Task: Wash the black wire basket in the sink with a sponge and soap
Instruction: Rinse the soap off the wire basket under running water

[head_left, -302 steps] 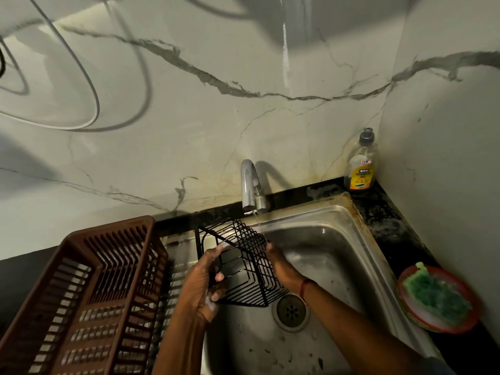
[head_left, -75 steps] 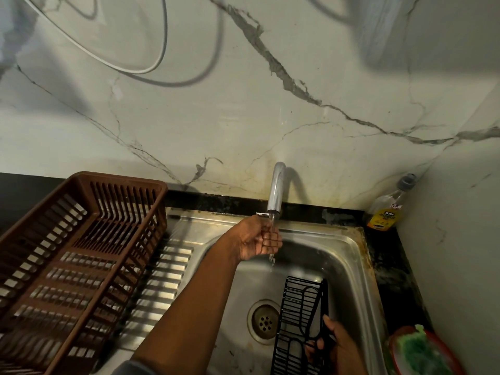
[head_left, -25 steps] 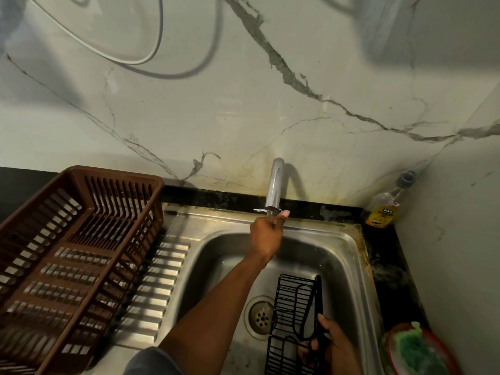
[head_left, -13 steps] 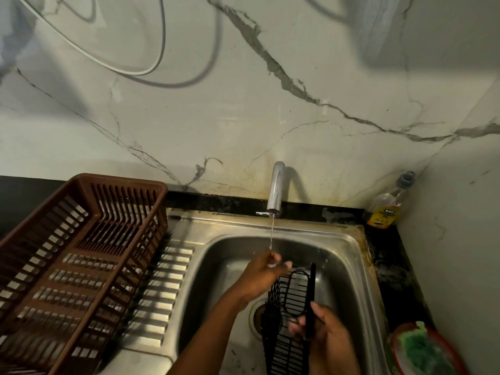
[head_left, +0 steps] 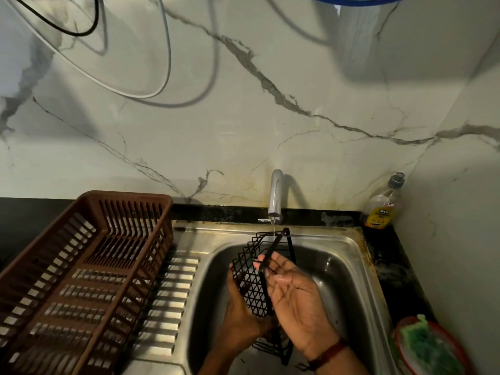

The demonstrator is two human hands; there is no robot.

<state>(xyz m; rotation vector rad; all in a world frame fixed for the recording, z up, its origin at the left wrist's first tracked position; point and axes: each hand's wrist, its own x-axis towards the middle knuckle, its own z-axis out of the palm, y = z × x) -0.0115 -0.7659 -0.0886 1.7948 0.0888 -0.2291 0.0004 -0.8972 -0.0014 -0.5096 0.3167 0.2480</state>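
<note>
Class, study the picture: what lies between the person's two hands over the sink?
The black wire basket, stood on end: the left hand holds its mesh side, the right hand touches its frame. The head view shows it.

A brown slatted dish rack [head_left: 81, 280] stands well left of the fingers [head_left: 273, 262]. Just beyond them a chrome tap [head_left: 276, 193] drops a thin stream. High above, a white cable [head_left: 147, 97] and a black cable [head_left: 77, 34] loop across the veined marble wall [head_left: 243, 144]. Far to their lower right lies a red dish [head_left: 435, 323].
</note>
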